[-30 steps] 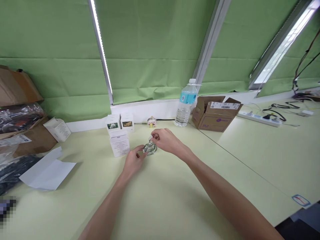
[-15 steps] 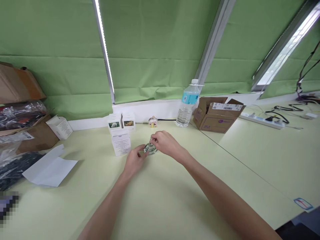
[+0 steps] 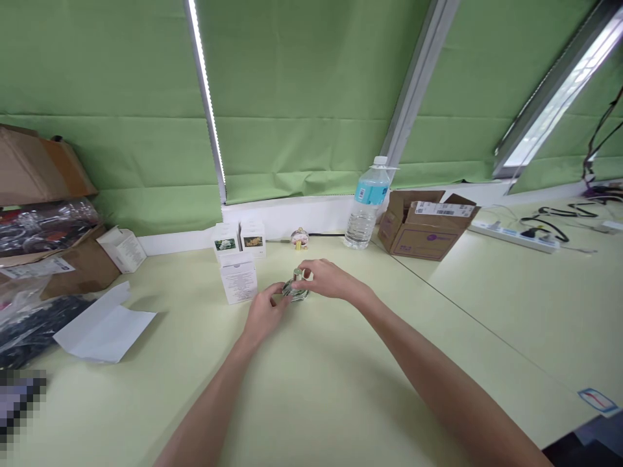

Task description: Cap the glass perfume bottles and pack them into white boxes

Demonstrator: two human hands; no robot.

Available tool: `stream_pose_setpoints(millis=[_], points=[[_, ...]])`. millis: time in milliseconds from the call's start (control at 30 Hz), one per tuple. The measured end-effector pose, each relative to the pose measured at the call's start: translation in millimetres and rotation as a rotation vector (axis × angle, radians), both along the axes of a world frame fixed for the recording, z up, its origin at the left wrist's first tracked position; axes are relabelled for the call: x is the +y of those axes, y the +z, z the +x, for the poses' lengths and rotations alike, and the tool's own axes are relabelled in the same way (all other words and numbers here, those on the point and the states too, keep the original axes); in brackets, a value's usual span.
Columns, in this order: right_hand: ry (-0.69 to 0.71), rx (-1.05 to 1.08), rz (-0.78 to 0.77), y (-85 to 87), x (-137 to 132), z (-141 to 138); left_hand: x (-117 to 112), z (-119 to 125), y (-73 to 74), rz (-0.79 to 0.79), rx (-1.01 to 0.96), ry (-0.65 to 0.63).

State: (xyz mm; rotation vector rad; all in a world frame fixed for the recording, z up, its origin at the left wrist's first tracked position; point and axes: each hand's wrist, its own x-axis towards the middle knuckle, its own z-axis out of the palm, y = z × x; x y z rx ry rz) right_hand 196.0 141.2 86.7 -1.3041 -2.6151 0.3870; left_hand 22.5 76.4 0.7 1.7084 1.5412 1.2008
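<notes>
So the right hand (image 3: 326,279) is sitting a bit lower now, and its fingers are opening out from that tight pinch. The shiny top (image 3: 298,274) of the glass bottle (image 3: 298,296) is showing more clearly, standing upright instead of tilting. Also the camera's turning slightly left, so everything's drifting right in view.

Glare between blinds (image 3: 302,84), soft shadows

Left hand (image 3: 265,312) was half-curled, thumb opposed to the fingers. Right hand (image 3: 327,278) was held just right of it, slightly ahead, thumb and index finger bent pinch-wise. Left forearm (image 3: 214,386) and right forearm (image 3: 421,357), both bare, slanted back and outward.
</notes>
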Motion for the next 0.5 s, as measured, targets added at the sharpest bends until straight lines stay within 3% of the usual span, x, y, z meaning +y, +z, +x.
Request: stream_pose_setpoints(millis=[133,300,400,500], points=[[0.043,0.028,-0.064,-7.5,14,9,2,-1,-1.9,-0.028,0.011,-0.009],[0.137,0.068,-0.161,-16.1,17,3,-2,-1,6.6,0.050,0.107,0.112],[0.121,0.098,-0.152,-19.0,18,1,-8,-6,29.6,0.197,0.255,0.164],[0.091,0.089,-0.146,-21.5,21,1,-15,-20,63.4,0.365,0.348,0.195]])
